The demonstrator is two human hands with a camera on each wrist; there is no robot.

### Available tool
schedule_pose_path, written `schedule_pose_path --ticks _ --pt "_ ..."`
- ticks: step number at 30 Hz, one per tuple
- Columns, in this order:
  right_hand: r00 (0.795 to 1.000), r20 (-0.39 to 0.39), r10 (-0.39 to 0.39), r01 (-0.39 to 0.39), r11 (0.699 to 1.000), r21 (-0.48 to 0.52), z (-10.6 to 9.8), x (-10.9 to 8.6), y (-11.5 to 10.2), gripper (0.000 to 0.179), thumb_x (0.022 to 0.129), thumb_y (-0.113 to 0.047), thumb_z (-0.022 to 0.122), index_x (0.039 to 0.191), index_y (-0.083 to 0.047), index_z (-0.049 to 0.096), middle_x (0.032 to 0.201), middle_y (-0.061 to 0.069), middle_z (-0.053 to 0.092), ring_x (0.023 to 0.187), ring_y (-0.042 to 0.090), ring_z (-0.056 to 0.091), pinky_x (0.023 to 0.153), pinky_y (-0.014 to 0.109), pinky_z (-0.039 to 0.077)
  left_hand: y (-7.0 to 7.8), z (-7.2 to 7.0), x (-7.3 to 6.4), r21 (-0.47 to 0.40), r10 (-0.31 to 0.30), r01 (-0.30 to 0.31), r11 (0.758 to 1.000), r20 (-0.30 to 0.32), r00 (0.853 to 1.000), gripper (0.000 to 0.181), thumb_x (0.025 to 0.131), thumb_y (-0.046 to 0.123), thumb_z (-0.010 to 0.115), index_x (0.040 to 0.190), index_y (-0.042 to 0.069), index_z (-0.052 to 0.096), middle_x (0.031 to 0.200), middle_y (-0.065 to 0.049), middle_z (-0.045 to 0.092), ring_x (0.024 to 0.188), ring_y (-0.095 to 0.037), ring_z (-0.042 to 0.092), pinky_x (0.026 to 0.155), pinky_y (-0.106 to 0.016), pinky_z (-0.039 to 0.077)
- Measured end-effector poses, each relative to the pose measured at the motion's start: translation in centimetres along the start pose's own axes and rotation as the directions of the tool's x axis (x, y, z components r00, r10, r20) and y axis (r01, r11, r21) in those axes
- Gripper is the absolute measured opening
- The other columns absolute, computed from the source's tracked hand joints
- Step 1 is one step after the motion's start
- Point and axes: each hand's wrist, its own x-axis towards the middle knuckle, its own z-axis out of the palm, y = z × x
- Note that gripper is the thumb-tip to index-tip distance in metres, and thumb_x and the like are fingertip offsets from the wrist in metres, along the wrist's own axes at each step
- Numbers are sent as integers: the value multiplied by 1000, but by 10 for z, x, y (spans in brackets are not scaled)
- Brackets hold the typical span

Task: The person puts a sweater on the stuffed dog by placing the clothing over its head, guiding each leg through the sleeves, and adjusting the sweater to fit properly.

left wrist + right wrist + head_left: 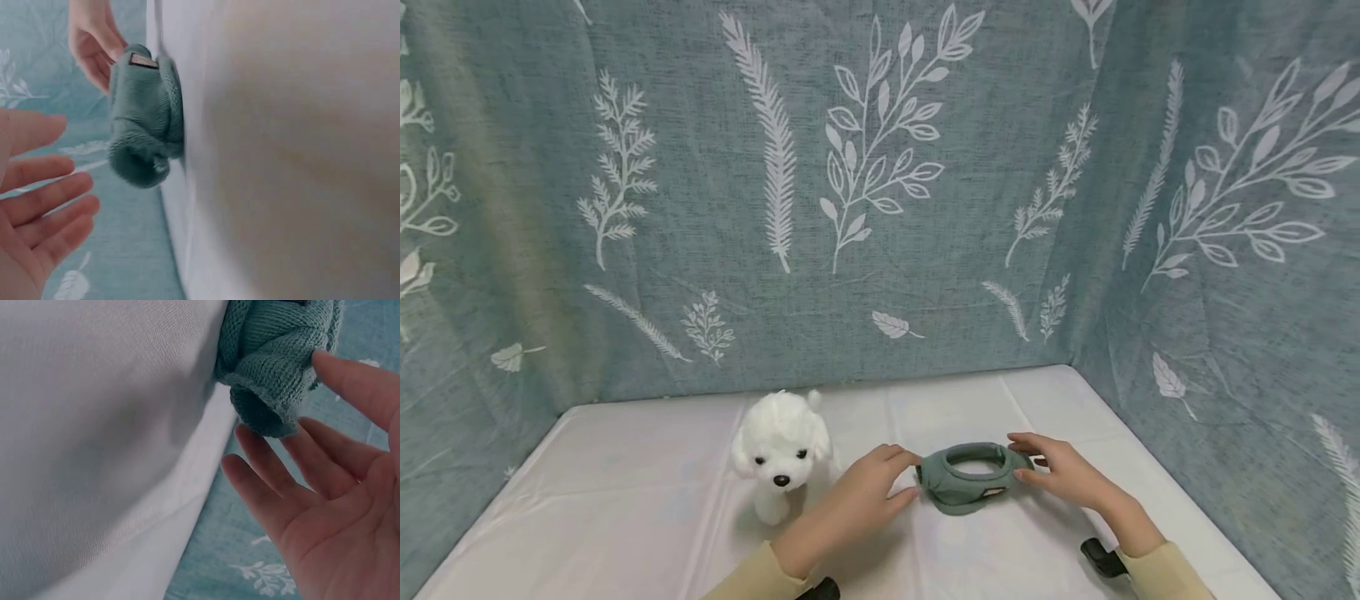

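A small green knitted toy sweater (951, 482) with a little label on its front lies on the white tabletop, its neck opening facing up. My left hand (868, 490) is beside the sweater's left sleeve, fingers spread; the left wrist view shows a gap between hand and sleeve (139, 164). At the other sleeve (275, 387), my right hand (1070, 477) has its thumb tip against the knit and its fingers loosely extended behind the cuff. Left of the sweater stands a white plush dog (782, 446), partly covered by my left forearm.
The table (625, 483) has a white cloth with fold lines. Blue-green curtains (700, 208) with white leaf prints enclose its back and sides. Black straps (1103, 557) sit at both wrists, by the beige sleeve cuffs.
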Motion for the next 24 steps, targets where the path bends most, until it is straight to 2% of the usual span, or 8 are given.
schedule_pose_path --ticks 5,9,13,17,24 --pt "1000 -29 7 -7 1000 -2 1 2 0 56 90 -25 65 134 4 47 127 21 57 110 35 59 88 41 52 -3 14 25 -75 -137 139 987 31 990 41 90 32 66 123 10 60 119 -6 62 112 -23 57 91 -38 50" --pt "998 -53 31 -31 1000 2 0 2 0 49 88 -23 68 127 3 55 121 18 61 103 31 62 82 31 54 -6 22 38 -140 -194 202 969 72 978 44 87 32 68 123 7 60 117 -9 63 108 -25 59 86 -38 51" --pt "995 -82 50 -53 998 -33 1 2 -1 37 86 -21 70 117 -3 64 109 11 66 92 21 64 75 23 54 -8 27 43 -236 -216 231 944 87 972 38 86 26 70 116 4 63 106 -9 67 97 -25 63 77 -33 52" --pt "993 -103 52 -57 998 -41 2 2 -1 26 86 -20 70 109 -8 68 103 7 68 86 16 64 73 22 53 -9 30 44 -307 -231 238 922 57 971 26 84 19 72 105 5 67 94 -6 69 87 -20 63 70 -28 51" --pt "987 -150 62 -61 998 9 1 0 -10 19 87 -20 69 104 -12 69 95 1 69 81 8 65 70 22 53 -8 29 42 -311 -226 207 928 -28 974 8 84 10 71 92 10 70 78 4 65 65 -6 49 58 -20 42"
